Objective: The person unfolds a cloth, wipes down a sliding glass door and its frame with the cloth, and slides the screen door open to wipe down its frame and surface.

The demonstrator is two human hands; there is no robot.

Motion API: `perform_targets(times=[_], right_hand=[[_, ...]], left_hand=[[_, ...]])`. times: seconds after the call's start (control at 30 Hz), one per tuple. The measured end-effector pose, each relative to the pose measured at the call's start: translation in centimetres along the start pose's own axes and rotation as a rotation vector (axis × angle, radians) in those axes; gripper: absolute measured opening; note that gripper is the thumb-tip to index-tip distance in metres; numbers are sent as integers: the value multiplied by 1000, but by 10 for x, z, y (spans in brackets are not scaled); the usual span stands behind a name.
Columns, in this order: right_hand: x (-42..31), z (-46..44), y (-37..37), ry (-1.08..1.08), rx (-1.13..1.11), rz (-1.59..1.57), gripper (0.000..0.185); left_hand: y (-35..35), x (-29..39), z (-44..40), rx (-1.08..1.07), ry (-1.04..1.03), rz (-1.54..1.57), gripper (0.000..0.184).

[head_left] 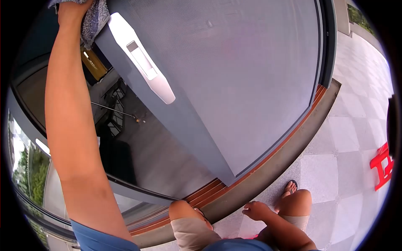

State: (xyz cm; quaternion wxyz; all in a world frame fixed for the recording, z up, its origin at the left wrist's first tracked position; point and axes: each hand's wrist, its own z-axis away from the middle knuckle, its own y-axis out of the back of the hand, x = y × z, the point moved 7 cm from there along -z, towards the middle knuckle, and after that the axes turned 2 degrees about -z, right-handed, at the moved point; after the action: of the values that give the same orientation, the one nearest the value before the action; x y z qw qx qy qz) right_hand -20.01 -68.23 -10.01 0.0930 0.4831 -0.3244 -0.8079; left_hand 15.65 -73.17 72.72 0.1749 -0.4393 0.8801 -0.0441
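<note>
My left hand (74, 9) is raised to the top left edge of the view, partly cut off, with a grey-blue terry cloth (96, 21) in it. The cloth lies against the edge of a grey sliding door panel (234, 75), just above its long white handle (141, 58). Most of the fingers on that hand are hidden. Low down by my right thigh hangs my right hand (256, 210), its fingers loosely curled and nothing visible in them.
Brown-red sliding tracks (205, 190) and a raised sill (268, 178) run along the door's foot. Through the opening show a dark floor (167, 154) and a thin pole (113, 109). A red object (381, 167) stands on the paving tiles (320, 173) at right.
</note>
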Motion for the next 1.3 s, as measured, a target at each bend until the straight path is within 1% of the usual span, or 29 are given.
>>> perform_targets(times=[0.03,0.17,0.33,0.4,0.43,0.47,0.5,0.53,0.57,0.6,0.63,0.67,0.73,0.8,0.83,0.9,0.93,0.97,1.0,1.03,1.07,1.13,1.2,1.23,1.27,1.3], right_hand=[[1,-3,-2,-12,7,30,35],[-12,2,3,0,16,-45,37],[-23,20,3,15,31,-19,37],[-22,26,0,61,54,38,40],[-23,28,-2,89,69,68,41],[-22,30,-4,94,66,90,42],[-21,32,-6,98,64,113,42],[-21,34,-6,102,63,136,43],[-21,38,-4,91,53,141,44],[-22,40,-6,83,42,141,44],[-21,42,-7,74,34,147,44],[-19,42,-6,62,27,155,44],[-9,46,-12,37,-22,191,47],[-3,49,-18,28,-55,204,48],[-3,52,-19,64,-75,196,52],[-5,52,-19,95,-76,167,54],[-13,55,-12,108,-82,156,54],[-19,55,-5,83,-113,134,56],[-8,41,-14,40,-155,216,56],[-5,32,-18,45,-129,206,55],[-5,24,-19,51,-100,197,54],[-15,12,-16,34,-97,167,52],[-25,-1,-15,41,-87,148,50],[-28,-6,-16,50,-75,140,49],[-28,-10,-20,54,-66,128,49],[-37,-12,-17,40,-69,133,47]], left_hand=[[13,8,18,16,-14,47,67],[60,34,91,-10,-50,241,68],[105,68,174,-180,-95,468,71],[128,87,203,-259,-168,543,73],[146,100,216,-304,-242,594,67],[162,111,232,-259,-347,595,66],[157,118,263,-407,-430,484,64],[167,126,288,-446,-478,480,63],[180,133,315,-484,-514,524,55],[176,134,354,-571,-560,575,47],[187,132,369,-637,-565,597,41],[192,130,370,-489,-596,619,43],[196,127,351,-455,-657,630,38],[190,117,319,-491,-655,638,31],[180,111,292,-604,-600,513,44],[160,91,217,-424,-543,338,45],[155,83,172,-238,-518,317,46],[146,74,130,-218,-486,277,47],[131,64,96,-130,-527,172,48],[115,57,64,-59,-580,30,48],[103,51,33,45,-620,-2,48],[87,53,-26,-288,-499,-86,69],[42,45,-52,-422,-379,-349,68],[58,64,-37,-214,-318,-241,66],[61,76,-25,-250,-257,-294,68],[61,83,-9,-205,-325,-287,71]])
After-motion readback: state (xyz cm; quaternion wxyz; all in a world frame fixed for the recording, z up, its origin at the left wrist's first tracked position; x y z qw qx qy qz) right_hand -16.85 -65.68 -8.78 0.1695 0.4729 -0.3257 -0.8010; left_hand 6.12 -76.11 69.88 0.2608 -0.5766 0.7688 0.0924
